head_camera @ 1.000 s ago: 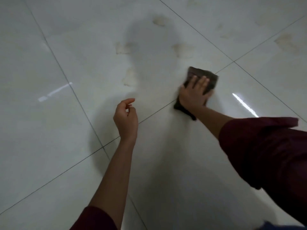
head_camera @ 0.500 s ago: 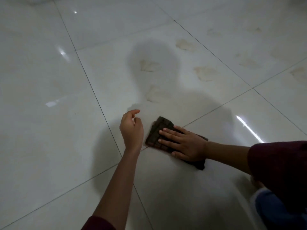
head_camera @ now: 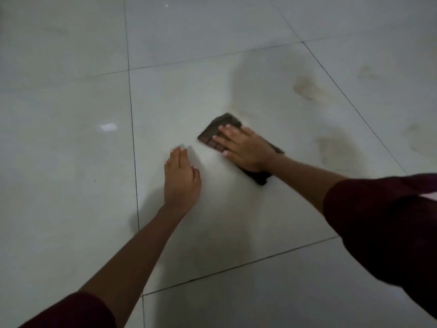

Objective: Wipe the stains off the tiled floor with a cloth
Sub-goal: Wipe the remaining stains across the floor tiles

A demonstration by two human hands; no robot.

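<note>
A dark folded cloth (head_camera: 214, 131) lies flat on the pale glossy tiled floor (head_camera: 71, 162). My right hand (head_camera: 244, 146) presses on it with straight fingers, covering its middle. My left hand (head_camera: 181, 178) rests palm down on the tile just left of the cloth, fingers straight, holding nothing. A brownish stain (head_camera: 307, 88) sits beyond the cloth to the right. A fainter stain (head_camera: 335, 150) lies to the right of my right forearm, and a smear starts at the cloth's far corner.
Dark grout lines (head_camera: 132, 129) cross the floor to the left of my left hand and below both arms. More faint stains (head_camera: 366, 72) mark the tile at the far right. Bright light reflections (head_camera: 108, 127) show on the left tile.
My right hand has slid the cloth away from the grout line onto the open tile. My left hand has flattened from curled fingers to palm down on the floor. The view has shifted.
</note>
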